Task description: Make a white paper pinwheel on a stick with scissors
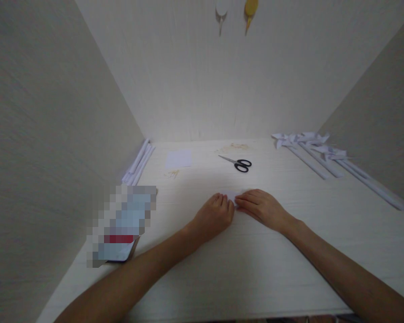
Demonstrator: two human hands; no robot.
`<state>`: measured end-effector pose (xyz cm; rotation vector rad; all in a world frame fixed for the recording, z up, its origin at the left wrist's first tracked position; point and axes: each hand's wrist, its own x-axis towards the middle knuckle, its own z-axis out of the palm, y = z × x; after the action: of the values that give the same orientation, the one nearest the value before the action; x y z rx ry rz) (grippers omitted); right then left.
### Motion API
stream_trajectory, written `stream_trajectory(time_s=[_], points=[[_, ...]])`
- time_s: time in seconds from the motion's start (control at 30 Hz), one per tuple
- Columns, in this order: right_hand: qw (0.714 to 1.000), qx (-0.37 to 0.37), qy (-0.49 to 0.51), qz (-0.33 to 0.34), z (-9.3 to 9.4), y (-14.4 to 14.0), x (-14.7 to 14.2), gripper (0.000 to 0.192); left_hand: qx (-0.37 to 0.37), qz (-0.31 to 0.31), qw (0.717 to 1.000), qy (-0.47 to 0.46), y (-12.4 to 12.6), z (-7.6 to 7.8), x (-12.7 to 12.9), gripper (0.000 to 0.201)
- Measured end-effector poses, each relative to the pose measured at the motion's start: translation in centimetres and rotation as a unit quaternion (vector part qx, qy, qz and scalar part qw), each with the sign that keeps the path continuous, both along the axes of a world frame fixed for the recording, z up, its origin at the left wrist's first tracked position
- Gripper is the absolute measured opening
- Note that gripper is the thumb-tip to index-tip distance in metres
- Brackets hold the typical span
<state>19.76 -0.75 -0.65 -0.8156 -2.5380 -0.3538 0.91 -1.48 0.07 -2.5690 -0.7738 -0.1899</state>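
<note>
Both forearms bare, stretched forward from 7 and 5 o'clock, converging near centre. Left hand [212, 216] palm down, fingers curled, knuckles up. Right hand [261, 207] palm down, flatter, fingers extended toward 9 o'clock. Fingertips nearly touching, wrists low and straight, elbows out of view.

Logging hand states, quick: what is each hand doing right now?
Left hand: fingers curled, pressing down on the small white paper piece.
Right hand: fingers flat, pressing the same paper piece; not gripping it.
</note>
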Motion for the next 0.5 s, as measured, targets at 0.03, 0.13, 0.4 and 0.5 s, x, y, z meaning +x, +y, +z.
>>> stream_trajectory(time_s=[0.03,0.13,0.4,0.5], points=[[1.0,0.005,-0.001,0.003,0.0,0.0,-0.1,0.019,0.005,-0.009,1.0,-0.007,0.0,0.0,0.0,0.023],[1.0,0.025,-0.003,0.017,0.0,-0.3,-0.4,0.019,0.01,-0.035,0.999,-0.039,0.1,0.0,0.1,0.019],[0.997,0.075,0.026,-0.003,0.7,-0.6,-0.4,0.022,0.061,-0.071,0.991,-0.095,0.4,1.5,-0.4,0.018],[0.996,0.076,0.034,-0.031,1.1,-0.2,0.4,0.019,0.074,-0.067,0.99,-0.099,1.1,2.4,-1.2,0.018]])
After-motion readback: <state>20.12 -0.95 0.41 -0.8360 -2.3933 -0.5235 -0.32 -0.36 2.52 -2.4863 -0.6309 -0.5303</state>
